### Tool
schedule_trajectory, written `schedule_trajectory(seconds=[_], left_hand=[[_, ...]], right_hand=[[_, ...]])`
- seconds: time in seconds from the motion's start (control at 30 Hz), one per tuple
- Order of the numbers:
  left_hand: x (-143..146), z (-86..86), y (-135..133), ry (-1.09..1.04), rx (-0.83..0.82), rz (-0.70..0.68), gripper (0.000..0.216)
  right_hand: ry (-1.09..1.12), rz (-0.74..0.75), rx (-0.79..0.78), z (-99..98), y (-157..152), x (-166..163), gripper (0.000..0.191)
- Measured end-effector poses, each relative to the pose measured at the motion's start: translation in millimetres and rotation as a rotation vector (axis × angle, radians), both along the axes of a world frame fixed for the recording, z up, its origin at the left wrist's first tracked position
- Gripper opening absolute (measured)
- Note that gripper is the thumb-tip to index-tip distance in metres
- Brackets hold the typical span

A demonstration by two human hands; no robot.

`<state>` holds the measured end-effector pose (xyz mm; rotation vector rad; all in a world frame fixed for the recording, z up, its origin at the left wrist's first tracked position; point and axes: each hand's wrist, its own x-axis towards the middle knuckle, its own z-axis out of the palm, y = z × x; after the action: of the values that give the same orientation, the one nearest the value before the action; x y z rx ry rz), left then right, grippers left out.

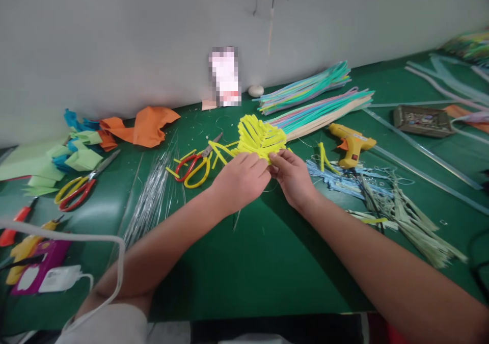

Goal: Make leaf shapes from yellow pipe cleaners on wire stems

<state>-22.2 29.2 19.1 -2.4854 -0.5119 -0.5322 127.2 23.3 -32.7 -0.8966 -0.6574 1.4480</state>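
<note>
**Fig. 1.** We see the left hand and the right hand meeting low over the green worktop, near its middle. Between them is the fan-shaped bundle of looped yellow pipe cleaners. Its loops spread away from us toward the grey wall, and its lower end sits at the hands. The fingers of the left hand are curled and pressed together over that lower end; the right thumb and fingers pinch it from the other side.

Just left of the bundle lie the red-and-yellow-handled scissors, among loose yellow offcuts. A second pair of the same kind lies well apart, further left, beside the folded pale green paper pieces. The sheaf of thin silver wires lies between the two pairs.

To the right rest the yellow hot-glue gun and the pale blue fuzzy strands. Behind them lie two long bundles of pastel pipe cleaners. Crumpled orange paper lies by the wall.
</note>
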Motion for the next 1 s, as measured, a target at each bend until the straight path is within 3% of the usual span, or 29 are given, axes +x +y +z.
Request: schedule_trajectory(seconds=[0.13, 0.3, 0.53, 0.67, 0.83, 1.0], left_hand=[[4, -2.4, -7, -0.038, -0.029, -0.111, 0.022], [15, -1.1, -31, -0.170, -0.223, -0.273, 0.013], [12, 24.2, -40, -0.454, -0.453, -0.393, 0.006], [1, 42.0, -29, -0.619, -0.575, -0.299, 0.008], [-17, 58.7, -17, -0.570, -0.696, -0.142, 0.013], [-39, 60.6, 3, -0.335, -0.751, 0.230, 0.020]], right_hand=[[0.031, 0.012, -0.005, 1.5, -1, -2, 0.026], [0.014, -0.005, -0.052, 1.9, 1, -3, 0.037], [-0.006, -0.041, -0.045, 1.8, 2, -3, 0.036], [-0.056, -0.041, -0.012, 3.5, 0, -3, 0.030], [-0.108, -0.016, -0.029, 0.3, 1, -2, 0.031], [-0.101, -0.021, -0.078, -0.4, 3, 1, 0.031]])
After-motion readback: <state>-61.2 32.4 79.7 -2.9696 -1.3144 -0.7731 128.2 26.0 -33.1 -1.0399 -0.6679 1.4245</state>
